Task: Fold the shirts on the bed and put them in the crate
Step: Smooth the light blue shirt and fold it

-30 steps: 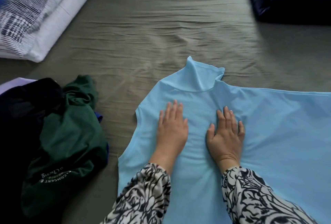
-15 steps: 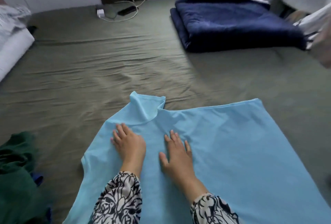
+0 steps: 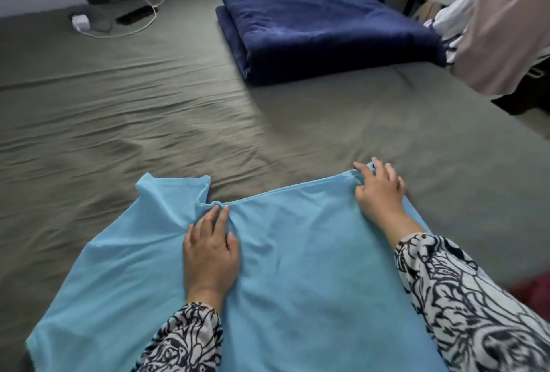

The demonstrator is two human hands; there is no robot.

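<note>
Reaching out from the middle, the right hand (image 3: 379, 190) now pinches the far corner of the blue shirt (image 3: 297, 282). Near the collar, the left hand (image 3: 211, 249) lies flat with straight fingers, pressing the shirt onto the bed (image 3: 148, 121). Hold the middle down and pull the edge straight before folding.

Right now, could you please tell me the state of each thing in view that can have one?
light blue shirt: spread flat on the bed, unfolded, collar rumpled.
left hand: fingers straight, pressing the shirt below the collar.
right hand: fingers curled, gripping the shirt's far corner.
navy blanket: folded, lying on the bed.
bed sheet: wrinkled.
white charger: lying on the bed, cable attached.
</note>
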